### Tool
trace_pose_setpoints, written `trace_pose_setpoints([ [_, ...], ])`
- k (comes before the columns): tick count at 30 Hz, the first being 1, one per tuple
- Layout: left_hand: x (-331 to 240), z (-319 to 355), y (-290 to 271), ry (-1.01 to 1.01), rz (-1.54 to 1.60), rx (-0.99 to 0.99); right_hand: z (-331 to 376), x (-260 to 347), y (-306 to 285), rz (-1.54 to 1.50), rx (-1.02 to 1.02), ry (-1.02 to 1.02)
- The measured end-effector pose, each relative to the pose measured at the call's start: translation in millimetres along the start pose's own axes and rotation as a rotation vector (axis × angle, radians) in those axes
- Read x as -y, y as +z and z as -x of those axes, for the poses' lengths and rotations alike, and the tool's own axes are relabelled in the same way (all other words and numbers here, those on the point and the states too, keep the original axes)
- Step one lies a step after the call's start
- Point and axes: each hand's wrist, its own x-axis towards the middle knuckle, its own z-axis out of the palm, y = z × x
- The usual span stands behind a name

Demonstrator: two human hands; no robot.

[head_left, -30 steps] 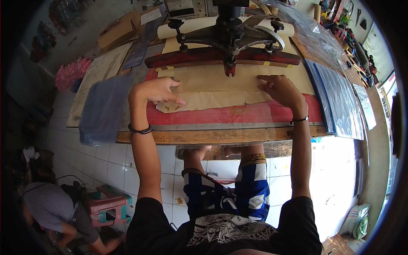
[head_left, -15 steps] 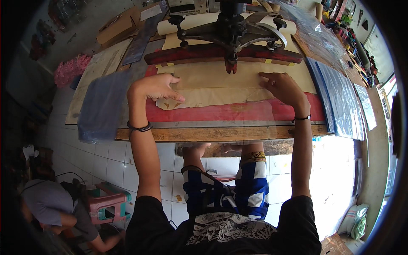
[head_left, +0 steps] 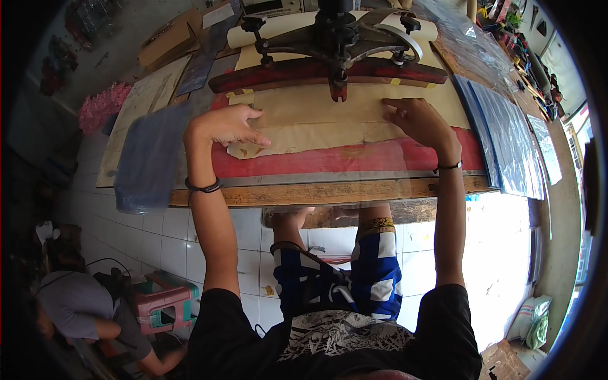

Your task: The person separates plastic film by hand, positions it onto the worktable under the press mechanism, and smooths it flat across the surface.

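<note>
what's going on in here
A person stands at a wooden workbench with both bare hands over a tan sheet, which lies on a red layer. The left hand is open at its left part; the right hand is at the right, index finger extended. Just beyond them, a dark red bar spans the sheet. Another person is bent over at the lower left.

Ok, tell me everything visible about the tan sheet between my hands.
The tan sheet looks like paper, with a line across it, fold or overlap unclear. Its near edge is uneven, with brown marks by the near left corner. It lies flat over a red sheet, its far part beneath the press bar. The left hand and right hand are over its ends; contact is unclear.
</note>
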Motion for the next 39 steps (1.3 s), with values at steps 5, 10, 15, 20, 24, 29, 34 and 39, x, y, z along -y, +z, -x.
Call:
trace_pose_setpoints([
  [5,3,-1,0,0.005,0.021,0.015,1,5,-3,0.010,0.003,-0.005],
  [10,6,-2,0,0.008,0.026,0.007,0,3,-2,-0.002,-0.003,-0.014],
  [15,4,-1,-1,0.013,0.026,0.017,0,2,-2,0.003,-0.011,-0.018],
  [20,2,-2,4,-0.044,0.026,0.014,-1,3,0,0.017,-0.002,-0.013],
  [24,0,-2,5,-0.041,0.033,0.015,1,-1,3,-0.018,-0.022,-0.024],
  [29,0,-1,3,-0.060,0.032,0.004,-1,2,-1,-0.032,0.018,0.022],
  [34,1,-4,3,-0.053,0.044,0.020,-2,-5,4,-0.024,-0.047,-0.054],
  [39,0,-2,5,-0.044,0.029,0.000,-1,1,1,-0.024,-0.008,-0.007],
])
